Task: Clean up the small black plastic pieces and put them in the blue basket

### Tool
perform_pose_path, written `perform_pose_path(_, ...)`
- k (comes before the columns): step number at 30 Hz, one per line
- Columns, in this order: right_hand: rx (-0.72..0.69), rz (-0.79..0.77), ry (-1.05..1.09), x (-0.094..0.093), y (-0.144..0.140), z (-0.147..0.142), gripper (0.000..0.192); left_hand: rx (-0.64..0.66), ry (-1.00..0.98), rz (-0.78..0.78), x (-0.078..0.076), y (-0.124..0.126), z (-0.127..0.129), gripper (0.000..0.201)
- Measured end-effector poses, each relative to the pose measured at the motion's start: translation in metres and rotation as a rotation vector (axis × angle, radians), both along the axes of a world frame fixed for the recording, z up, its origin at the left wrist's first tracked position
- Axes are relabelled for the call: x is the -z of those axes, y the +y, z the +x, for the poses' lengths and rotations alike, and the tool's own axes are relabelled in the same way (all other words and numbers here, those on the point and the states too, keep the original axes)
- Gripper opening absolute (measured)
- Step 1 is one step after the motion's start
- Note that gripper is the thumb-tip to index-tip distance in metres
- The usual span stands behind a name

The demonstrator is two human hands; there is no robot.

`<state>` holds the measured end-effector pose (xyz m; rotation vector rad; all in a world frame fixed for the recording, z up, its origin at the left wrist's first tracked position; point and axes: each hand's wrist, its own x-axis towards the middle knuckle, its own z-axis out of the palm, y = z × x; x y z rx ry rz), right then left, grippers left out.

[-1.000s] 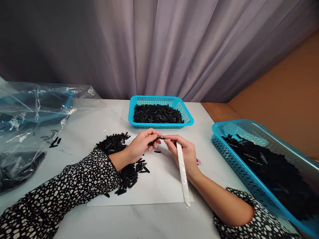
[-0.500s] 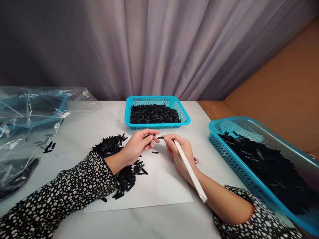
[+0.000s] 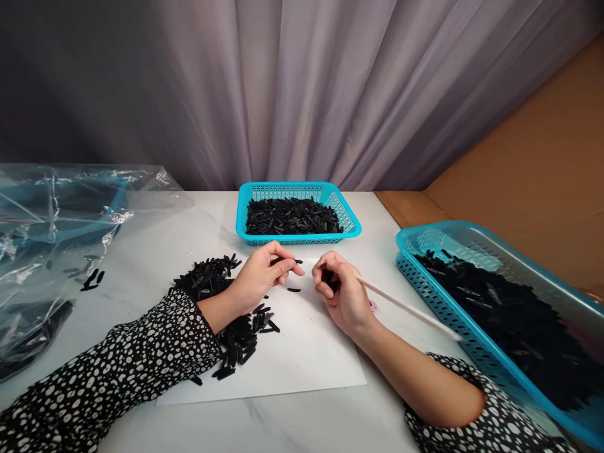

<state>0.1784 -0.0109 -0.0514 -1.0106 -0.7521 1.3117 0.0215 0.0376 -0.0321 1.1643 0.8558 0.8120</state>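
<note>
My left hand (image 3: 262, 277) is closed in a pinch on thin black strips (image 3: 296, 261) whose ends stick out past the fingertips. Just to its right, my right hand (image 3: 346, 292) is curled around several black pieces (image 3: 330, 278). A slim white-wrapped tool (image 3: 410, 308) is also held there, its shaft slanting back over the wrist; its tip is hidden by the hand. One loose black strip (image 3: 293, 290) lies on the white sheet (image 3: 321, 358) between the hands. Under and beside my left forearm spreads a pile of black strips (image 3: 207, 277).
A blue basket (image 3: 302, 240) with black strips stands behind the hands. Another, larger blue basket (image 3: 408, 267) of black pieces is at the right. A clear plastic bag (image 3: 56, 214) covers the left side. A small pink object (image 3: 373, 306) lies beyond my right wrist.
My right hand has drawn slightly right, away from the left fingertips, and curled over black pieces. The white tool has swung outward to the right. My left hand has hardly moved.
</note>
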Motion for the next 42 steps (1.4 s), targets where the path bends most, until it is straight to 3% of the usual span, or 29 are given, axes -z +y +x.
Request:
perform_pose_path(14, -0.085, 0.068, -0.012, 0.004, -0.0001, -0.0029, 0.037, -0.009, 0.026, 0.195, 0.0041, 0.0016, -0.0011, 0.025)
perform_pose_path(27, -0.097, -0.011, 0.081, 0.0053, 0.0022, -0.0026, 0.039, 0.035, 0.13, 0.226, 0.0004, -0.0005, -0.0015, 0.016)
perform_pose_path(42, -0.104, 0.011, -0.072, 0.0024, -0.0009, -0.0038, 0.033, 0.003, 0.074, 0.238, 0.0008, 0.0008, -0.002, 0.021)
